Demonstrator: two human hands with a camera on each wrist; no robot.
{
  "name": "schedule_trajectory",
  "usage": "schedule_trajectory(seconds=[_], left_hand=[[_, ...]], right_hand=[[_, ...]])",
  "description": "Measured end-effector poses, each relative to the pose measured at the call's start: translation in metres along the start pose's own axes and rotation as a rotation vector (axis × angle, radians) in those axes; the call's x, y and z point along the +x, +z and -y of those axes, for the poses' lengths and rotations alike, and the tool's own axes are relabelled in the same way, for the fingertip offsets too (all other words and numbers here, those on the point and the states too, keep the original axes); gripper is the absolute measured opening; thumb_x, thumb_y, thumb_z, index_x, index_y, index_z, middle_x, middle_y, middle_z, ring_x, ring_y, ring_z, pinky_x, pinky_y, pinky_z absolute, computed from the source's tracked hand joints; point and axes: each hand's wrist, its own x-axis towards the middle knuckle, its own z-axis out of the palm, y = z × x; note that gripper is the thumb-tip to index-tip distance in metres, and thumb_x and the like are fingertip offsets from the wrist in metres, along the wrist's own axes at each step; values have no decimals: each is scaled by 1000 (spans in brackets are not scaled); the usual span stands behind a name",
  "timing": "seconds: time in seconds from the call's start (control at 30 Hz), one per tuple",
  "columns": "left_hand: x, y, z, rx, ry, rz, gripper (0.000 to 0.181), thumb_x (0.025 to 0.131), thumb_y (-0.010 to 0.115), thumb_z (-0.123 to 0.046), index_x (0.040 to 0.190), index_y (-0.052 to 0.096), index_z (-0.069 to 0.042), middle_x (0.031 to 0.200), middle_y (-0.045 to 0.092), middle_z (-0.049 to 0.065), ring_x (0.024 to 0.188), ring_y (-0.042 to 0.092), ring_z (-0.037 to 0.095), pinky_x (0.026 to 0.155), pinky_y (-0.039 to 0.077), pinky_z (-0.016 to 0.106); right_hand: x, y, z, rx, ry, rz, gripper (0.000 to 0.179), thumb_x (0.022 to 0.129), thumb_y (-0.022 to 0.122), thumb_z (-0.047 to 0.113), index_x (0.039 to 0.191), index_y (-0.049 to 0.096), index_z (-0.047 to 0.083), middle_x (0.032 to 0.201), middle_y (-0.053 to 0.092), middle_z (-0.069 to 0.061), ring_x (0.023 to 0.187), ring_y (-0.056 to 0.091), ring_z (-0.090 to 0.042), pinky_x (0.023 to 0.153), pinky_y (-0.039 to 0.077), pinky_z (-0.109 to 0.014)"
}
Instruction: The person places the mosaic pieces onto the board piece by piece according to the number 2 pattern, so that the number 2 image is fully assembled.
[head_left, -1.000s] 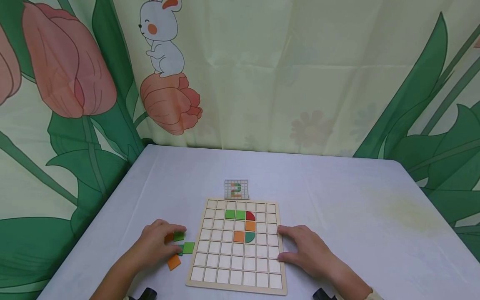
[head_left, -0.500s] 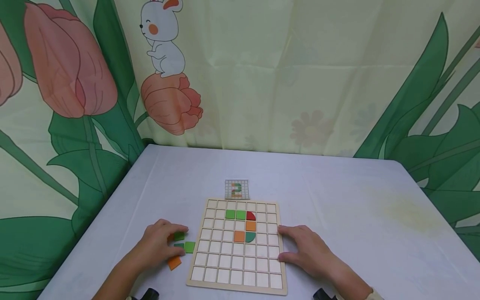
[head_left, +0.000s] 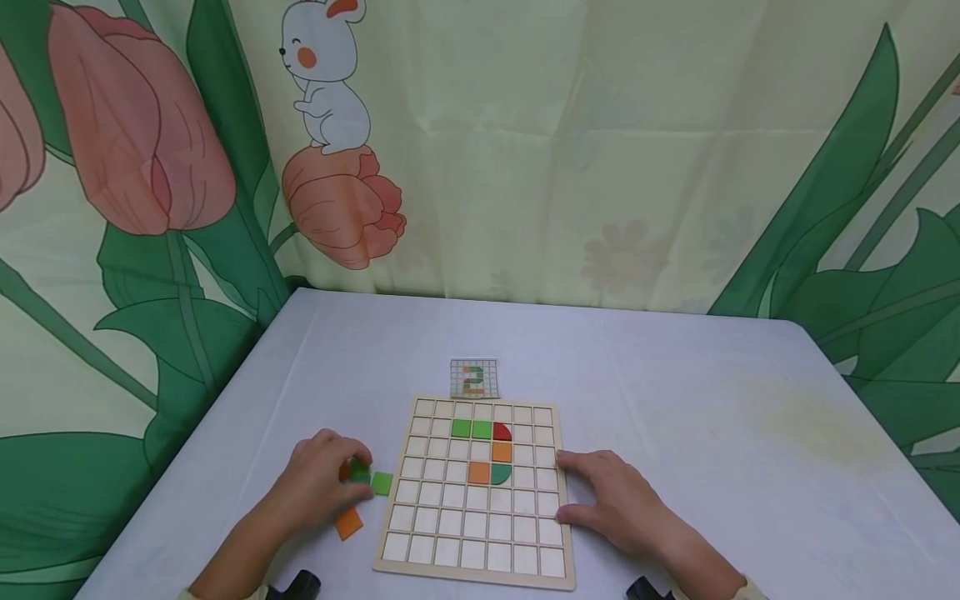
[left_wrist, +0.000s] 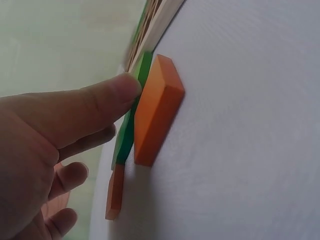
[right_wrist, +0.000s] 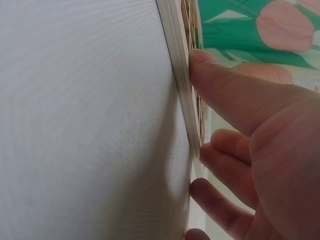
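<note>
In the head view, my left hand [head_left: 324, 477] is left of a wooden grid board [head_left: 442, 523], its thumb and index finger curled round a dark green tile [head_left: 362, 478]. A light green square [head_left: 382, 483] lies between that hand and the board. One orange tile [head_left: 348, 523] sits below the thumb; another orange tile [left_wrist: 115, 192] is partly hidden behind the fingers. My right hand [head_left: 618, 502] rests thumb and fingertips against the board's right edge. On the board are two light green squares [head_left: 471, 429], a red quarter-round [head_left: 502, 432], two orange squares [head_left: 478, 472] and a dark green quarter-round [head_left: 500, 474].
Just beyond the board lies a small pattern card [head_left: 474, 379] showing a coloured figure like a 2. A white cloth covers the table [head_left: 675, 392]. Behind it hangs a curtain [head_left: 525, 167] printed with tulips and a rabbit.
My left index finger has curled inward and the thumb has moved up, closing round the dark green tile. That tile and the light green square have shifted slightly away from me. The right hand is still.
</note>
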Motion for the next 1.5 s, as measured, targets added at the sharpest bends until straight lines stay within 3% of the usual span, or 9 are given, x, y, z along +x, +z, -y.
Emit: schedule_trajectory(seconds=[0.2, 0.43, 0.77, 1.17, 1.33, 1.5], left_hand=[[3, 0, 0, -6, 9, 4, 24, 71, 92, -19, 85, 73, -23, 85, 59, -9, 91, 50, 15, 81, 40, 42], [5, 1, 2, -8, 1, 2, 23, 74, 89, -16, 92, 76, -22, 89, 62, -10, 93, 51, 16, 82, 41, 41], [-1, -5, 6, 37, 0, 4, 22, 73, 90, -20, 87, 74, -21, 87, 62, -9, 90, 52, 16, 83, 42, 43], [-3, -1, 7, 29, -32, 36, 24, 72, 91, -21, 88, 73, -20, 87, 60, -7, 87, 51, 16, 78, 42, 41], [-4, -3, 8, 37, -15, 28, 26, 72, 91, -21, 92, 74, -20, 91, 62, -8, 91, 53, 16, 81, 43, 43], [-5, -6, 9, 102, 20, -8, 28, 71, 91, -24, 92, 74, -19, 90, 65, -9, 93, 55, 18, 87, 43, 48]], right_hand=[[0, 0, 0, 1, 1, 2, 63, 80, 82, 40, 133, 63, 12, 136, 60, 4, 123, 53, -24, 100, 43, -49], [0, 0, 0, 5, 2, -1, 62, 80, 82, 39, 133, 63, 12, 135, 60, 3, 122, 53, -24, 100, 43, -49], [0, 0, 0, -5, -11, 1, 63, 81, 81, 41, 133, 63, 12, 134, 61, 3, 121, 54, -23, 99, 43, -48], [0, -1, 1, -6, -10, 0, 62, 81, 81, 41, 133, 63, 12, 135, 61, 3, 121, 53, -23, 99, 43, -49], [-1, -1, 1, 1, -9, 0, 62, 81, 81, 41, 133, 63, 12, 135, 60, 3, 122, 53, -23, 100, 43, -49], [-1, -1, 1, 3, -3, -1, 63, 80, 81, 41, 133, 63, 12, 134, 61, 3, 122, 53, -24, 100, 43, -49]])
